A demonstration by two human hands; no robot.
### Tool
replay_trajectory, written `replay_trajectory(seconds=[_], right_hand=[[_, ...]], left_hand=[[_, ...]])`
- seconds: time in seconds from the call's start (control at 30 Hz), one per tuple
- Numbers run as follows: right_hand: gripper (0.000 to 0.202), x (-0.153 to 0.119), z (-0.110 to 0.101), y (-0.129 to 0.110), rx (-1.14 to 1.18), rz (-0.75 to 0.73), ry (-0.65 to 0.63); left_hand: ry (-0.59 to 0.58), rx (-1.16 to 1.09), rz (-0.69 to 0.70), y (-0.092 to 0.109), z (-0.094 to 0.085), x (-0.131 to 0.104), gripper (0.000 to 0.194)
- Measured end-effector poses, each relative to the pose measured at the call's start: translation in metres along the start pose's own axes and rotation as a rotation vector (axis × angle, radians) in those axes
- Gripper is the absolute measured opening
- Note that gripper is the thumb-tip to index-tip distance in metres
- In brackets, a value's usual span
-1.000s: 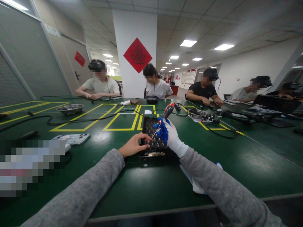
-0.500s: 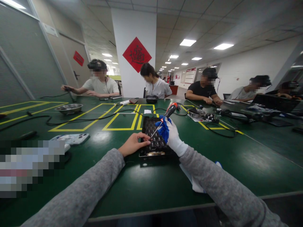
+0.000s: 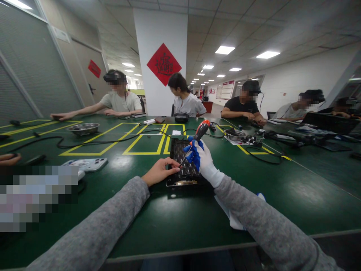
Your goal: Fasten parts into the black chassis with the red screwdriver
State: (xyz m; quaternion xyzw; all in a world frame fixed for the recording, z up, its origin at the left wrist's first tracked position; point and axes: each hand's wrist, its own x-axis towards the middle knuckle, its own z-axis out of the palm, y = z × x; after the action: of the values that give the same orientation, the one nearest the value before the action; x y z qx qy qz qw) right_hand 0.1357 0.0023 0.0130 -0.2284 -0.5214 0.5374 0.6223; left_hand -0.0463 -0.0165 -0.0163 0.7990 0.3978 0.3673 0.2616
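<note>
At the centre of the glossy green table, the gloved right hand grips a red-and-black-handled screwdriver slanting down over a black rectangular case, the bare left hand's thumb and forefinger nearly together by its tip. Around the case, a shiny round metal bowl sits at ten o'clock, a light-coloured phone at nine, a small white paper piece at twelve, and a crumpled white-and-blue glove at four, partly hidden by the right sleeve.
</note>
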Motion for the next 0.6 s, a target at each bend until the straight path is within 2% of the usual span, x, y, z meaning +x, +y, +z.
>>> replay_trajectory(seconds=[0.17,0.27,0.43,0.5,0.6], right_hand=[[0.035,0.006,-0.005,0.002,0.108,0.031,0.055],[0.034,0.007,-0.005,0.004,0.141,0.044,0.059],[0.035,0.002,-0.002,0.005,0.111,0.175,-0.1],[0.035,-0.001,0.0,0.005,0.087,0.204,-0.166],[0.035,-0.003,0.003,0.003,0.078,0.215,-0.193]], left_hand=[[0.002,-0.029,-0.028,0.003,0.0,0.0,0.032],[0.024,-0.122,-0.033,0.007,-0.002,-0.001,0.032],[0.184,-0.161,0.049,0.011,-0.003,-0.003,0.039],[0.188,-0.142,0.091,0.01,-0.001,-0.006,0.043],[0.165,-0.118,0.15,0.008,0.002,-0.009,0.049]])
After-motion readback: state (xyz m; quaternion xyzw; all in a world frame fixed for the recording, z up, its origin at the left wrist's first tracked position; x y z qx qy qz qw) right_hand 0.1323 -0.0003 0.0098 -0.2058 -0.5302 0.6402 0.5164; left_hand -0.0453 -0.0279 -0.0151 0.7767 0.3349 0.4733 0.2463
